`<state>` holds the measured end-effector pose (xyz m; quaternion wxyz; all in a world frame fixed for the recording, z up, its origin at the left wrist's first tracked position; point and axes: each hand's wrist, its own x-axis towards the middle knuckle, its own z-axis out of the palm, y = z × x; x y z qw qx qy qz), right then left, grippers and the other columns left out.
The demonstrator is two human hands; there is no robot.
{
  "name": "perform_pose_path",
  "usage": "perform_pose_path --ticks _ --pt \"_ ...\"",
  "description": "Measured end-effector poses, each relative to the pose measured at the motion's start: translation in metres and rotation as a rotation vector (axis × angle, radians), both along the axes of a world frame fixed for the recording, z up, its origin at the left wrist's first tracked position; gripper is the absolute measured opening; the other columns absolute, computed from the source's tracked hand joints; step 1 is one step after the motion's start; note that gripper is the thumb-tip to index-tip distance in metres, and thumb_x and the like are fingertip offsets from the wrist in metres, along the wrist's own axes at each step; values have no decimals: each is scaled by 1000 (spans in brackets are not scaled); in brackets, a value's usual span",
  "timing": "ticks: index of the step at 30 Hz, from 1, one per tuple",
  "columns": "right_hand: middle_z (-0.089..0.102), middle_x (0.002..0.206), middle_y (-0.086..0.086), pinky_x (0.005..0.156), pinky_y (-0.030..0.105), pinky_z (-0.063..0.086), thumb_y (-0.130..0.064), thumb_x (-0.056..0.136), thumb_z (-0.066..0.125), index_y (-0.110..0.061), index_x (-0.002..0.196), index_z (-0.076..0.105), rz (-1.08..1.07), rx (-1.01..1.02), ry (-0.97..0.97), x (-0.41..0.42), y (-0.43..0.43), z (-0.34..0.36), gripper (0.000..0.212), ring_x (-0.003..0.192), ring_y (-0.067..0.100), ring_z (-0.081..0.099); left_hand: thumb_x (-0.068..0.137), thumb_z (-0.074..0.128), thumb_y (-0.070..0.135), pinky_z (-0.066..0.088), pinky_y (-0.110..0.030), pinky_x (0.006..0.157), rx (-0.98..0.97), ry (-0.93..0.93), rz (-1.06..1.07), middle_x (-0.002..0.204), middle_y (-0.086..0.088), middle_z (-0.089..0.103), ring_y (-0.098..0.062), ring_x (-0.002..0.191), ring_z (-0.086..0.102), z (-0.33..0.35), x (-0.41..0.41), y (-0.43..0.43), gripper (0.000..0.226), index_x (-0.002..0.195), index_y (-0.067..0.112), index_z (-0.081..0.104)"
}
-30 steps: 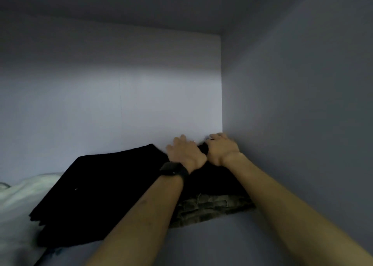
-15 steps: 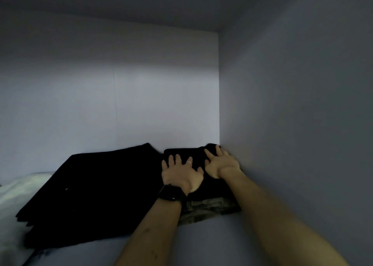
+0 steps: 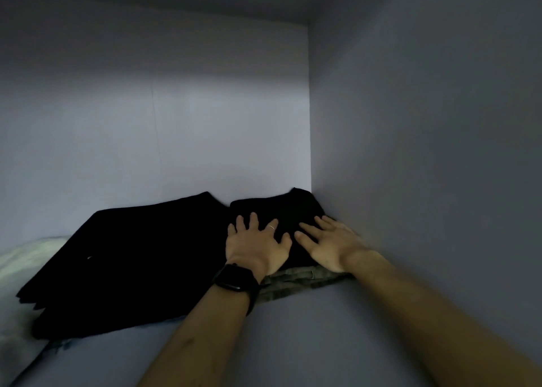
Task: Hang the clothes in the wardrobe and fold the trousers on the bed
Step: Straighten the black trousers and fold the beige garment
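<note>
1. Folded black trousers (image 3: pixel 275 210): top of a small stack in the far right corner of the wardrobe shelf (image 3: pixel 293 342), back edge against the rear panel (image 3: pixel 146 137), right edge close to the side panel (image 3: pixel 425 151).
2. Under them, at 6 o'clock, a camouflage garment (image 3: pixel 296 284) shows along the front edge.
3. Left hand (image 3: pixel 255 248): palm down on the near left part of the black fold, fingers (image 3: pixel 254 220) straight and spread, gripping nothing. Thin ring (image 3: pixel 272 227) on one finger, dark watch (image 3: pixel 234 281) at the wrist.
4. Right hand (image 3: pixel 331 245): flat on the near right part, fingers (image 3: pixel 308 229) extended and apart, clamped on nothing.
5. Change: a second ago both hands were bunched at the back of the stack, at 12 o'clock; they have since slid toward the front and flattened.
6. Reading: the piece looks placed and is getting a final pat-down, so release seems close.
7. At 9 o'clock, touching the stack: a larger pile of black folded clothes (image 3: pixel 132 254). Beyond it, pale crumpled cloth (image 3: pixel 26 257) at the frame edge.
</note>
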<state>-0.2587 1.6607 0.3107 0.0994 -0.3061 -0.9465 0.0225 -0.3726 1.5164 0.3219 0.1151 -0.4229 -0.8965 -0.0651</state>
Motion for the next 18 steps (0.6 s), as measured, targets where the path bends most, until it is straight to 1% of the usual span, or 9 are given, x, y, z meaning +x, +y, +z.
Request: perform_pose_path --ticks 6,9,11,14,16,18 --pt "9 169 3 124 33 -1 -52 105 13 -36 161 14 -23 -4 7 -5 1 -14 58 155 17 5 99 16 62 9 -50 122 -7 29 25 168 -7 8 -36 153 7 -11 4 4 64 159 38 17" --pt "12 169 4 124 33 1 -50 105 14 -33 161 16 -39 14 26 -5 1 -14 58 155 18 7 102 16 57 19 -51 118 -7 134 22 165 -10 21 -36 148 21 -9 13 4 62 158 33 25" --pt "15 168 5 125 34 3 -50 105 14 -32 160 18 -68 29 58 -6 1 -11 58 155 19 9 104 16 53 23 -51 116 -9 217 -1 162 -9 29 -35 144 28 -8 17 2 61 157 26 29" --pt "15 168 5 125 40 6 -47 106 13 -33 159 22 -136 22 138 0 -14 -7 56 155 23 9 106 17 50 18 -51 119 -12 292 -42 163 -7 28 -30 148 25 -6 32 -19 60 158 21 28" --pt "9 169 5 124 46 6 -46 107 13 -32 160 20 -150 -37 130 10 -31 -7 55 155 26 3 105 23 48 11 -50 121 -11 308 -85 164 -4 25 -25 151 19 -10 43 -43 59 158 22 25" --pt "4 169 7 125 51 7 -45 107 17 -29 160 18 -144 -86 130 20 -41 -5 56 155 29 -2 104 30 46 6 -47 123 46 319 -105 166 -2 21 -22 153 14 -13 50 -67 60 159 25 21"
